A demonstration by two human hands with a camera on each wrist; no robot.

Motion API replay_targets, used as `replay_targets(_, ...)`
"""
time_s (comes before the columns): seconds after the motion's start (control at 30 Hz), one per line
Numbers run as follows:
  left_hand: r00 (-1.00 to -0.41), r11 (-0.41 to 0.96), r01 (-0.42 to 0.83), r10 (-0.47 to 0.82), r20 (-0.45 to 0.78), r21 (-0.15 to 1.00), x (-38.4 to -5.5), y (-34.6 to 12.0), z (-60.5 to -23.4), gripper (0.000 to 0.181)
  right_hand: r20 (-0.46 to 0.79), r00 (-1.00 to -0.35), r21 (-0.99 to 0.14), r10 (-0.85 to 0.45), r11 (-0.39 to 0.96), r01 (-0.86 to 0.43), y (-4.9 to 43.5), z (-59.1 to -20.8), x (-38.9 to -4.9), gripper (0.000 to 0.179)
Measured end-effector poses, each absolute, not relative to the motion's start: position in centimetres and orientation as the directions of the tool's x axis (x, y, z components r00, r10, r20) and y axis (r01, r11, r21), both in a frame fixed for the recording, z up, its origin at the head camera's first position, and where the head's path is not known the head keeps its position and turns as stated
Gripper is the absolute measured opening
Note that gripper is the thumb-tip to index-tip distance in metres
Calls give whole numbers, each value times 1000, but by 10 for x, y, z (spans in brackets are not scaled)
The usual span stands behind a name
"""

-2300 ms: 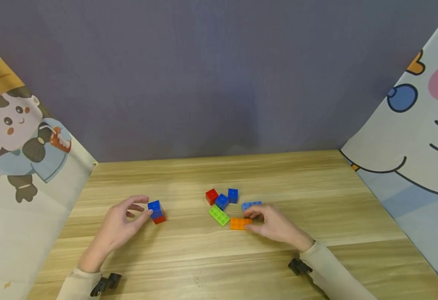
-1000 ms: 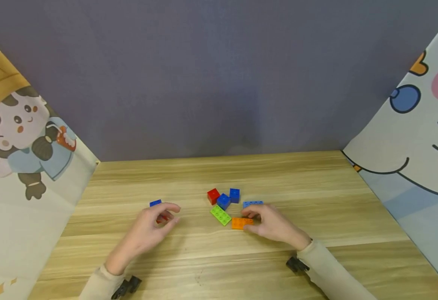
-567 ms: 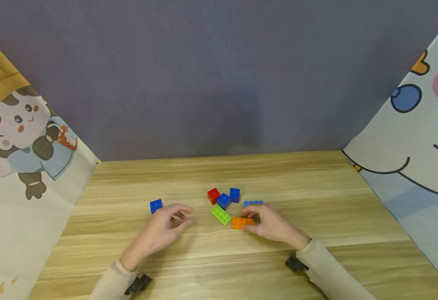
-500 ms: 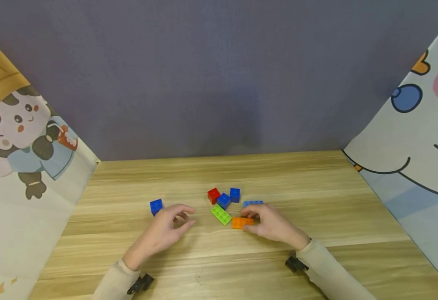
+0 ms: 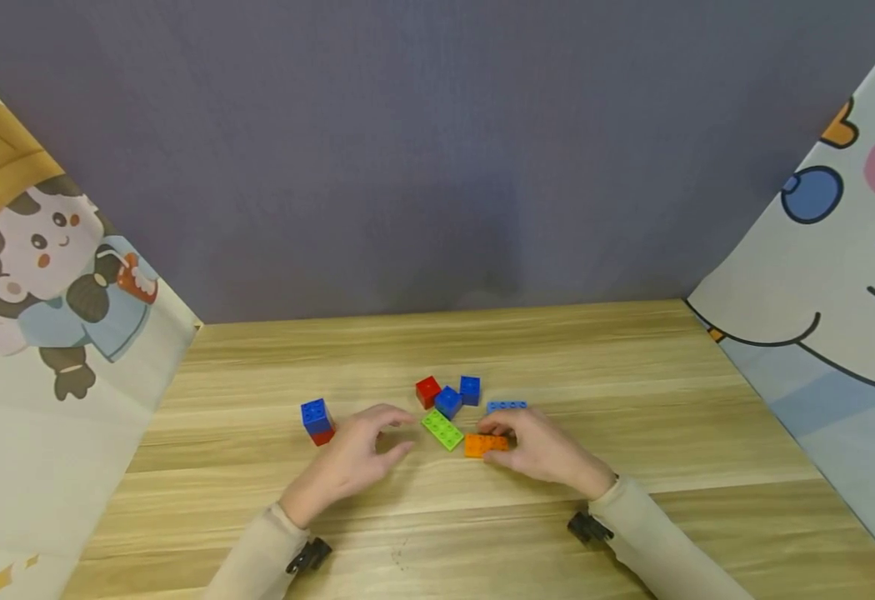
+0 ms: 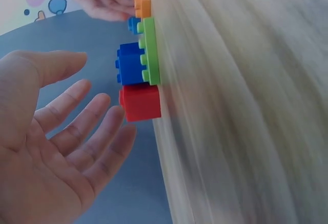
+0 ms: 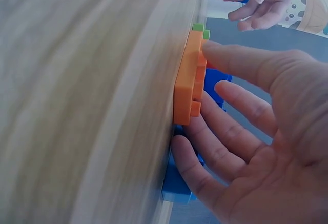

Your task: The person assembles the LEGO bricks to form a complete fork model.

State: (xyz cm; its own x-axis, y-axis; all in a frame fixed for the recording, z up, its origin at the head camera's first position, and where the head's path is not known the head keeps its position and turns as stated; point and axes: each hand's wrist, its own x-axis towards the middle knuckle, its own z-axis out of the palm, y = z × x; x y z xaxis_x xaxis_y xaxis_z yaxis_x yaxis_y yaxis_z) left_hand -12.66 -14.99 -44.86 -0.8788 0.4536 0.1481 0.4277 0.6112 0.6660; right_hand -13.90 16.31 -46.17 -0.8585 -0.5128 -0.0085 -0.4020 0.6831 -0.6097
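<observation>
My left hand [image 5: 351,454] is held over the table between a stack and a cluster of bricks, fingers relaxed and slightly bent, with nothing in its grasp. The stack is a blue brick [image 5: 315,412] on top of a red brick [image 5: 322,438], just left of that hand. Ahead of its fingertips lies a flat lime green brick [image 5: 442,430]. At the right, my right hand [image 5: 546,450] rests by a flat orange brick [image 7: 188,80]; its thumb tip overlaps the studs, while the other fingers spread loosely toward a light blue brick [image 7: 177,180].
Behind the green brick sit a small red brick [image 5: 427,391] and two dark blue bricks, one in the middle [image 5: 448,402] and one farther back [image 5: 470,389]. A grey panel [image 5: 437,167] rises at the table's far edge, and printed panels flank both sides.
My left hand has left the blue and red stack and moved right toward the cluster, uncovering the stack again. My right hand stays by the orange brick almost unmoved.
</observation>
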Motion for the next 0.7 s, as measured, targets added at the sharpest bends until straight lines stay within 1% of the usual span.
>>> replay_targets(0.23, -862, 635, 462, 487, 143, 620, -130, -137, -454, 34, -8, -856, -596, -516, 690, -410, 161, -462, -140, 35)
replay_targets(0.5, -845, 651, 499, 512, 154, 572, -133, -127, -455, 33, -11, -849, -605, -528, 680, -414, 161, -461, -141, 31)
replay_targets(0.7, -843, 667, 503, 519, 143, 549, -137, -118, -456, 34, 10, -842, -584, -540, 680, -443, 164, -461, -140, 30)
